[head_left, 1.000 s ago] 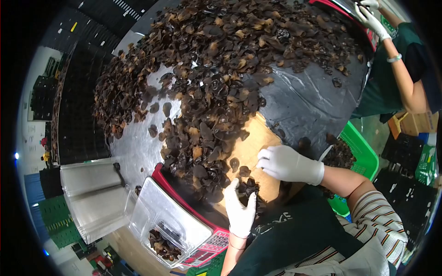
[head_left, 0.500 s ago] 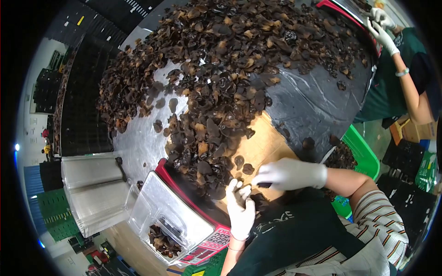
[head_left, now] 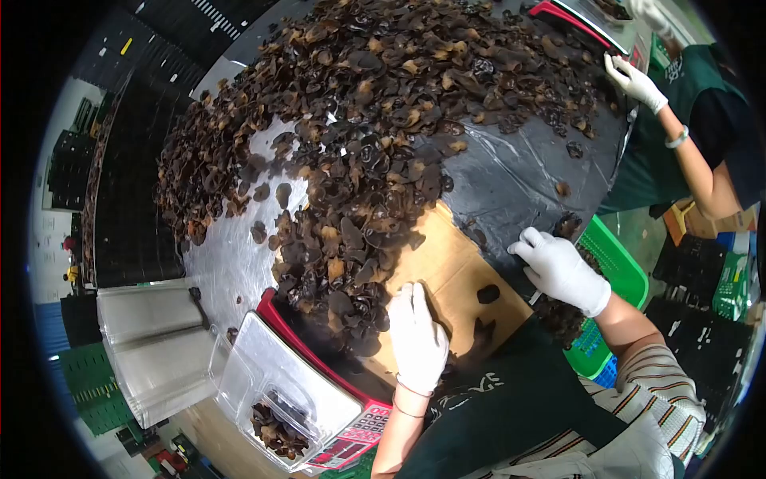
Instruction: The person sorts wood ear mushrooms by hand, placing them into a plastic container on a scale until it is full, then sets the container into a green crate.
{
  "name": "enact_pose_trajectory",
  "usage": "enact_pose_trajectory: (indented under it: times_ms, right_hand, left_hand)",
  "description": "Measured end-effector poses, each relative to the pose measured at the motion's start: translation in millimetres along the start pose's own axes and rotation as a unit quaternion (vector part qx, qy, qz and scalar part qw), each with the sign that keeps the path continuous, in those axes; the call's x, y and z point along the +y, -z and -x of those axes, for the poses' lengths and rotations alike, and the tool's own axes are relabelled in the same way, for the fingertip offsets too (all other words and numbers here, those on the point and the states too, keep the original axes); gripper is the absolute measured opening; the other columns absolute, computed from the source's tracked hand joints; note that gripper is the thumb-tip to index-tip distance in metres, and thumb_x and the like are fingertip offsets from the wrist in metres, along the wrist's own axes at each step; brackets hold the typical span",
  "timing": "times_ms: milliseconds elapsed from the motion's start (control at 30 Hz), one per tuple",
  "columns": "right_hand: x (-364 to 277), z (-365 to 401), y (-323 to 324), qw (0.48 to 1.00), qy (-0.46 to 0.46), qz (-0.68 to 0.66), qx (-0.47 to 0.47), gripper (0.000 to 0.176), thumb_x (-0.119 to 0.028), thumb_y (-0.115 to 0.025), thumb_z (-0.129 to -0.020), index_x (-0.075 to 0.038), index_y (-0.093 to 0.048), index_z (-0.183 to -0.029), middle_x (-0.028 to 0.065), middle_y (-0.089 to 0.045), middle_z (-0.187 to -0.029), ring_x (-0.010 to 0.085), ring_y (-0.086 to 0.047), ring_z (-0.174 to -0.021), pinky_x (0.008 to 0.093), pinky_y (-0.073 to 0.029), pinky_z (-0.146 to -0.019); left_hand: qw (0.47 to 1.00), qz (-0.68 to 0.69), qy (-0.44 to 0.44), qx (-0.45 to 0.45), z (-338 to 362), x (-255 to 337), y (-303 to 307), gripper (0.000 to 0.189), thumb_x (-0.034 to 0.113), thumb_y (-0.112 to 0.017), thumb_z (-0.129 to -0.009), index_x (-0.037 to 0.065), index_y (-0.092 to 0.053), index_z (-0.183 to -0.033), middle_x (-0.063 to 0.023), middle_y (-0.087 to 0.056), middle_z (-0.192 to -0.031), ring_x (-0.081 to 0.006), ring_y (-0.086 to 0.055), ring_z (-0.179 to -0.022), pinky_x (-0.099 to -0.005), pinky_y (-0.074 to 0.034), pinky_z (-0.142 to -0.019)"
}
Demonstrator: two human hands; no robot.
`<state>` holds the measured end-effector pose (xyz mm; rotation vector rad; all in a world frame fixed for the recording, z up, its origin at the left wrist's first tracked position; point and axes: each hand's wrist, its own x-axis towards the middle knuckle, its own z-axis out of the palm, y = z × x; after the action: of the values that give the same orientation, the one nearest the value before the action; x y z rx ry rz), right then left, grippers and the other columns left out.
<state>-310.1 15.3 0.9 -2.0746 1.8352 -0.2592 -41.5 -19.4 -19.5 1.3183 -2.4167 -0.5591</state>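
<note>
My gloved left hand point(head_left: 418, 342) lies on the brown cardboard point(head_left: 443, 267), fingers stretched toward the edge of the dark, dried fungus-like pieces point(head_left: 343, 259). Nothing shows in it. To the right, my gloved right hand point(head_left: 562, 270) is over the black plastic sheet point(head_left: 519, 172), beside the green basket point(head_left: 613, 259). Its fingers are loosely bent and apart, with no held object visible. One dark piece point(head_left: 488, 294) sits on the cardboard between my hands.
A red-edged scale point(head_left: 299, 375) at lower left bears a clear plastic box point(head_left: 267, 439) with dark pieces inside. Clear containers point(head_left: 155, 343) are stacked beside it. At upper right, a co-worker's gloved hand point(head_left: 636, 82) is near another red-edged scale point(head_left: 578, 20).
My hands have moved apart: the right went up and right to the black sheet, the left now lies flatter on the cardboard. More cardboard shows. The co-worker's hands have separated.
</note>
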Motion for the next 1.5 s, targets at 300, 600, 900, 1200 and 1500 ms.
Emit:
enact_pose_trajectory:
  times_ms: [300, 600, 900, 1200, 1500]
  right_hand:
    - [-50, -5, -30, 0.977, 0.164, -0.101, -0.090, 0.028, -0.013, -0.065, -0.075, -0.008, -0.061, -0.102, 0.0089, -0.060, -0.094, 0.0279, -0.062, -0.087, 0.0388, -0.051, -0.074]
    - [-45, -112, -12, 0.946, 0.210, -0.150, 0.194, 0.040, -0.034, -0.062, -0.085, -0.007, -0.061, -0.115, 0.0140, -0.060, -0.113, 0.0332, -0.058, -0.101, 0.0435, -0.047, -0.085]
    - [-51, -121, -63, 0.944, 0.271, -0.033, 0.183, 0.044, -0.039, -0.065, -0.081, -0.015, -0.064, -0.117, 0.0112, -0.048, -0.139, 0.0377, -0.040, -0.131, 0.0558, -0.029, -0.107]
    - [-9, -44, -29, 0.957, 0.235, -0.158, 0.067, 0.034, -0.030, -0.072, -0.075, -0.017, -0.066, -0.107, 0.0073, -0.050, -0.136, 0.0406, -0.036, -0.131, 0.0574, -0.028, -0.107]
    - [-26, -4, -31, 0.957, 0.236, -0.160, 0.055, 0.014, -0.025, -0.072, -0.077, -0.015, -0.067, -0.085, 0.0061, -0.056, -0.126, 0.0379, -0.041, -0.128, 0.0567, -0.030, -0.107]
  left_hand:
    - [0.981, 0.166, -0.045, -0.084, 29, 7, 11, 0.050, -0.009, -0.050, -0.068, 0.000, -0.056, -0.117, -0.0195, -0.058, -0.105, -0.0360, -0.055, -0.096, -0.0421, -0.046, -0.089]
    - [0.984, 0.157, 0.071, -0.042, 46, -7, 16, 0.033, -0.009, -0.047, -0.072, -0.001, -0.056, -0.102, -0.0229, -0.056, -0.106, -0.0390, -0.053, -0.103, -0.0446, -0.043, -0.094]
    - [0.989, 0.121, 0.088, 0.013, 31, -10, 18, 0.052, -0.005, -0.046, -0.079, -0.006, -0.047, -0.131, -0.0268, -0.048, -0.130, -0.0406, -0.045, -0.125, -0.0448, -0.034, -0.108]
    - [0.990, 0.091, 0.108, -0.016, 32, -4, 17, 0.057, 0.001, -0.053, -0.081, -0.002, -0.043, -0.138, -0.0280, -0.042, -0.136, -0.0432, -0.040, -0.126, -0.0471, -0.031, -0.109]
    - [0.994, 0.079, 0.073, -0.034, 40, -3, 25, 0.031, -0.002, -0.054, -0.076, 0.002, -0.058, -0.106, -0.0247, -0.050, -0.125, -0.0422, -0.046, -0.119, -0.0481, -0.037, -0.103]
